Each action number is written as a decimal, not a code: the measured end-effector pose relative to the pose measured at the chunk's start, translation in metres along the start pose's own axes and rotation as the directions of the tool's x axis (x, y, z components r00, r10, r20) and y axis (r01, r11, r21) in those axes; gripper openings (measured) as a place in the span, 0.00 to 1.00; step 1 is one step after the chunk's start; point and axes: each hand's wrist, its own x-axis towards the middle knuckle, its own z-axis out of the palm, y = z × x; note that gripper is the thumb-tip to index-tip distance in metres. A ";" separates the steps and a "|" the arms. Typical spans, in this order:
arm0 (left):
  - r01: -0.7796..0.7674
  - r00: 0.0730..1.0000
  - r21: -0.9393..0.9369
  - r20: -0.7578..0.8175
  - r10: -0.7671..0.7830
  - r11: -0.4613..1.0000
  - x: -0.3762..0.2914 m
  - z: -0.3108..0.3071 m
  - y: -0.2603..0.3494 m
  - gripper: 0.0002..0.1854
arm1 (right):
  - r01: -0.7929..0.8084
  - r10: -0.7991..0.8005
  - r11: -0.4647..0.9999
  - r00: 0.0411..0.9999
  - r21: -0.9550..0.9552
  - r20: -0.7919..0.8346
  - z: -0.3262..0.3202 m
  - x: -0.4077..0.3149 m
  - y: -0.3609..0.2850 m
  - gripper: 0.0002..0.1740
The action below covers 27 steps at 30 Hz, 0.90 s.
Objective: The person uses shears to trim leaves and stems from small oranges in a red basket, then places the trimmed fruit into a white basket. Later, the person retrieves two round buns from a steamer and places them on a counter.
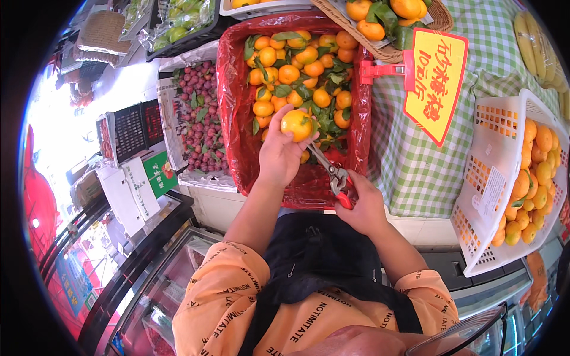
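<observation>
An orange mandarin (295,126) with a bit of green at its stem sits in my left hand (279,153), held over a crate lined with red plastic (232,111). My right hand (364,204) grips red-handled pruning shears (334,172). Their long narrow blades point up and left, with the tips close to the lower right of the held fruit. Fingers hide part of the tips, so whether they touch the stem I cannot tell. Below my hands, loose mandarins (289,74) with green leaves (321,115) fill much of the crate.
Left of the crate lies a box of small purple-red fruit (202,115). A yellow price sign (436,84) is clipped to the crate's right rim. Beyond it are a green checked cloth (418,173) and a tilted white basket of orange fruit (490,147). A wicker basket (392,54) overhangs the top right.
</observation>
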 end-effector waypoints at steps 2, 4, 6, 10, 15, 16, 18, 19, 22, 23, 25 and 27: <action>-0.058 0.998 0.123 -0.011 0.060 0.991 -0.004 0.001 -0.002 0.28 | -0.102 0.102 0.995 0.995 0.009 0.025 0.007 0.002 0.005 0.36; -0.091 0.996 0.166 -0.007 0.093 0.982 -0.006 -0.002 -0.003 0.29 | -0.059 0.059 0.998 0.998 0.005 -0.022 0.011 0.003 0.010 0.36; -0.119 0.993 0.227 0.010 0.120 0.967 -0.006 -0.006 -0.004 0.29 | -0.069 0.069 0.998 0.997 -0.001 -0.030 0.012 0.003 0.012 0.36; -0.161 0.987 0.295 0.022 0.162 0.942 -0.010 -0.014 -0.006 0.29 | -0.126 0.126 0.992 0.991 -0.002 0.034 0.017 0.007 0.013 0.37; -0.134 0.989 0.294 -0.017 0.145 0.946 -0.015 -0.020 -0.006 0.28 | -0.030 0.027 0.995 0.999 -0.094 -0.030 0.026 0.010 0.015 0.36; -0.129 0.989 0.294 -0.026 0.143 0.947 -0.015 -0.022 -0.005 0.28 | -0.034 0.031 0.994 0.999 -0.102 -0.031 0.027 0.011 0.015 0.35; -0.035 0.992 0.139 -0.114 0.051 0.990 -0.012 -0.028 -0.006 0.25 | -0.064 0.060 0.991 0.998 -0.121 -0.037 0.028 0.013 0.015 0.35; 0.009 0.989 0.057 -0.151 -0.001 0.998 -0.010 -0.032 -0.007 0.24 | -0.065 0.058 0.993 0.996 -0.100 -0.066 0.027 0.015 0.014 0.34; 0.042 0.930 -0.215 -0.349 -0.117 0.976 0.006 -0.054 -0.012 0.13 | -0.032 0.030 0.999 0.985 -0.009 -0.167 0.021 0.019 0.013 0.32; 0.050 0.894 -0.282 -0.414 -0.169 0.958 0.016 -0.065 -0.013 0.12 | 0.015 -0.013 1.000 0.981 0.008 -0.191 0.019 0.021 0.014 0.32; 0.022 0.759 -0.086 -0.647 -0.073 0.996 0.041 -0.088 -0.018 0.13 | -0.090 0.099 0.993 0.987 0.074 -0.129 0.013 0.019 0.014 0.32; 0.009 0.624 0.403 -0.717 0.310 0.915 0.066 -0.113 -0.023 0.23 | -0.020 0.029 0.998 0.986 0.062 -0.162 0.013 0.020 0.017 0.33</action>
